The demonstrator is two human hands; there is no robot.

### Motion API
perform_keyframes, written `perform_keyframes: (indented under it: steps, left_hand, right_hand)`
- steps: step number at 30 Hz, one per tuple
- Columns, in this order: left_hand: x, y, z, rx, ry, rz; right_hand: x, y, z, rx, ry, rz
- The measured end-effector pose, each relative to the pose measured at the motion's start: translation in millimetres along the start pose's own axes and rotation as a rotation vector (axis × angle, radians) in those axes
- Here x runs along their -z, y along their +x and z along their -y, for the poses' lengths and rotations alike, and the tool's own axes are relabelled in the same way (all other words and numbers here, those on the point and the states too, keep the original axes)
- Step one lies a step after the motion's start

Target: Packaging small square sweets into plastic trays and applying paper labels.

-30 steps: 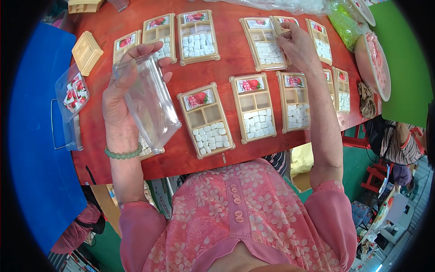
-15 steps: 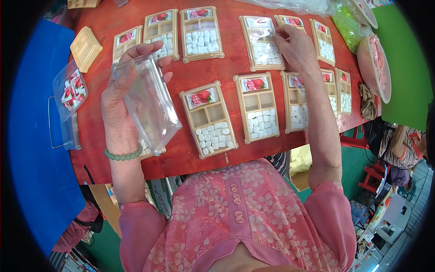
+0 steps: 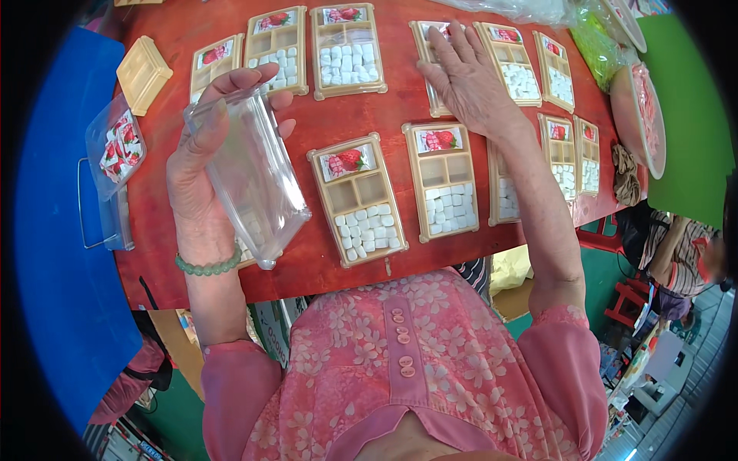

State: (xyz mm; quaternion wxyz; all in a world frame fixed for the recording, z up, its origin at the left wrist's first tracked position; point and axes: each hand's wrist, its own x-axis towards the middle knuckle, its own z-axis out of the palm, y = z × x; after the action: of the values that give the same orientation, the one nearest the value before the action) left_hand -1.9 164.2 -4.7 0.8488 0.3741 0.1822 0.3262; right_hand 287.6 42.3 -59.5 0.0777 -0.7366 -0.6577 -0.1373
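Note:
My left hand, a green bead bracelet at its wrist, holds a nested stack of clear plastic lids tilted above the table's left part. Toward the far middle, my right hand lies flat with fingers stretched over a beige compartment tray, hiding most of it. Closest to the lids in front of me is a tray of white pillow-shaped pieces with a strawberry-printed sachet in its top section. Another such tray sits just right of it. Several similar trays stand in two rows.
The red table carries the trays. At left are an empty beige tray and a clear tub of sachets. A bowl with pink contents, a brown cloth and plastic bags lie along the right side.
My right hand has gone from gripping near the far tray's right edge to lying flat over that tray. My left hand keeps hold of the lids, nearly still.

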Motion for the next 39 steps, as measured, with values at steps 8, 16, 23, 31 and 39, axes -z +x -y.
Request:
perform_keyframes:
  steps: [8, 16, 23, 31, 39]
  left_hand:
    - [2.0, -3.2, 2.1, 0.012, -0.002, 0.062]
    - [-13.7, -2.0, 0.0, 0.046, -0.011, 0.060]
    - [-52.2, -9.2, -2.8, 0.162, 0.067, -0.084]
    - [-85.1, -12.6, 41.8, -0.040, 0.116, 0.088]
    - [-107.8, -17.7, 64.1, 0.048, 0.358, 0.131]
  right_hand:
    - [19.0, 32.1, 29.8, -0.094, 0.053, 0.214]
    - [42.7, 36.6, 63.8, -0.262, 0.270, 0.167]
    - [104.6, 0.4, 102.3, -0.180, 1.728, 0.352]
    - [100.5, -27.5, 96.4, -0.251, 1.982, 0.395]
    - [90.8, -62.6, 74.1, -0.314, 2.171, 0.359]
